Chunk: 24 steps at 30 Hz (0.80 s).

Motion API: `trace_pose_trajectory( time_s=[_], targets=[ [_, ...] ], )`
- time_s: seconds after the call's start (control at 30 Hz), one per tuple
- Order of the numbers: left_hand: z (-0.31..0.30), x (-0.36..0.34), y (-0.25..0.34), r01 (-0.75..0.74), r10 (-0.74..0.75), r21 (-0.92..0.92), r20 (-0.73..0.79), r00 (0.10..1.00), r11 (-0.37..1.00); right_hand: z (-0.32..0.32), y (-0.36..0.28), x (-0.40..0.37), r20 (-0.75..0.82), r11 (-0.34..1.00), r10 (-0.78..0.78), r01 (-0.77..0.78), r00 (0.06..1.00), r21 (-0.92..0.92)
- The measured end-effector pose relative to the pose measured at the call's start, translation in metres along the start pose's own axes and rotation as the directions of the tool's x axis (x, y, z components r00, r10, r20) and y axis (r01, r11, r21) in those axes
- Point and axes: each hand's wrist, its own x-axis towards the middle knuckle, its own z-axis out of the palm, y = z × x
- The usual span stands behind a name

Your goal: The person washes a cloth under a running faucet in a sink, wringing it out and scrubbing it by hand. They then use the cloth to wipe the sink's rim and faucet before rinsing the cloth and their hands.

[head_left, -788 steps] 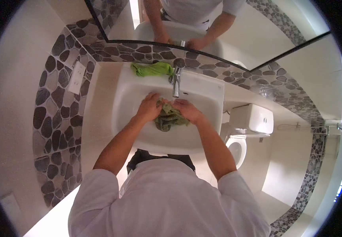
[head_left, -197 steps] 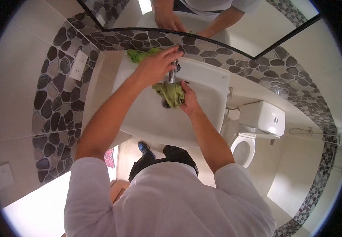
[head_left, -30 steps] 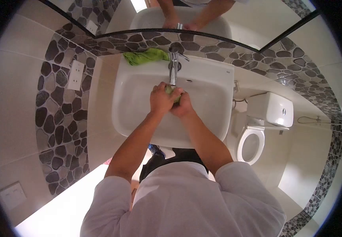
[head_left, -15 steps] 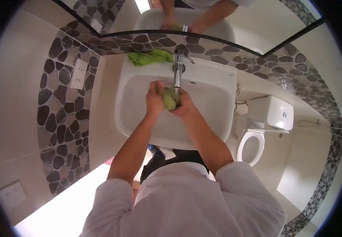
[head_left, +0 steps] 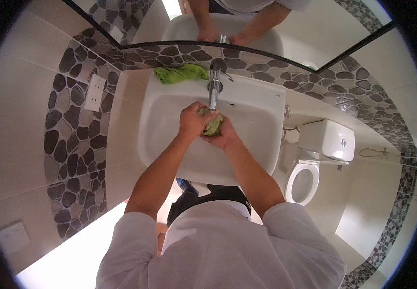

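Observation:
Under the faucet [head_left: 213, 91], a wadded green cloth [head_left: 213, 127] is gripped between my two hands, just above the bowl of the white sink [head_left: 256, 137]. My left hand [head_left: 192, 120] presses on it from the left, with fingers bent over its top near the spout. From the right and below, my right hand [head_left: 224, 136] cups the same cloth, its fingers partly hidden. Whether water is running cannot be made out. A second, brighter green cloth [head_left: 182, 73] lies crumpled on the sink's back ledge, left of the faucet.
A black-framed mirror [head_left: 247, 45] hangs over the sink and reflects my arms. To the right stands a white toilet [head_left: 304, 180] with its tank [head_left: 327, 139]. A wall outlet [head_left: 95, 92] sits on the pebble-patterned wall at left.
My left hand has shifted right, its fingers now folding over the cloth. The cloth looks more tightly bunched. The whole view has shifted slightly.

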Motion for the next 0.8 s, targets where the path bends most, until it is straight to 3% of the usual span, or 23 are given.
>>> trace_pose_trajectory(
  time_s=[0.07,0.13,0.17,0.27,0.37,0.47,0.53,0.57,0.67,0.73,0.8],
  targets=[
    [0.007,-0.002,0.006,-0.081,0.111,0.265,-0.099,0.989,0.961,-0.007,0.006,0.014,0.103,0.994,-0.017,0.028,0.995,-0.107],
    [0.020,-0.001,-0.011,-0.333,0.349,0.269,-0.014,0.937,0.904,-0.012,0.010,0.026,0.190,0.989,-0.058,0.082,0.980,-0.124],
    [0.022,0.000,-0.016,-0.451,0.461,0.265,0.028,0.887,0.852,-0.012,0.011,0.031,0.238,0.990,-0.073,0.100,0.968,-0.100],
    [0.025,0.003,-0.023,-0.476,0.464,-0.009,0.239,0.853,0.880,-0.016,0.005,0.035,0.317,0.991,-0.086,0.115,0.945,-0.073],
    [0.025,0.005,-0.029,-0.613,0.595,0.110,0.160,0.787,0.782,-0.017,0.001,0.030,0.339,0.991,-0.085,0.114,0.937,-0.069],
    [0.014,0.011,-0.025,-0.624,0.624,0.305,0.108,0.774,0.720,-0.006,-0.002,0.019,0.247,0.998,-0.038,0.051,0.968,-0.045],
    [0.021,0.014,-0.027,-0.751,0.759,0.185,0.036,0.650,0.634,0.002,-0.004,0.012,0.157,1.000,0.020,-0.020,0.987,-0.004],
    [0.026,0.016,-0.031,-0.806,0.813,0.131,-0.008,0.582,0.578,0.000,-0.002,0.014,0.175,0.996,-0.077,0.082,0.981,-0.018],
    [0.036,0.004,-0.037,-0.690,0.691,0.120,0.040,0.721,0.713,-0.001,0.008,0.019,0.176,0.943,-0.295,0.316,0.939,-0.106],
    [0.044,-0.011,-0.031,-0.442,0.413,-0.068,-0.249,0.876,0.895,0.001,0.008,0.015,0.096,0.892,-0.368,0.380,0.925,-0.243],
    [0.046,-0.022,-0.030,-0.202,0.034,-0.340,-0.439,0.898,0.919,0.005,0.011,0.014,-0.010,0.949,-0.313,0.313,0.950,-0.049]
  ],
)
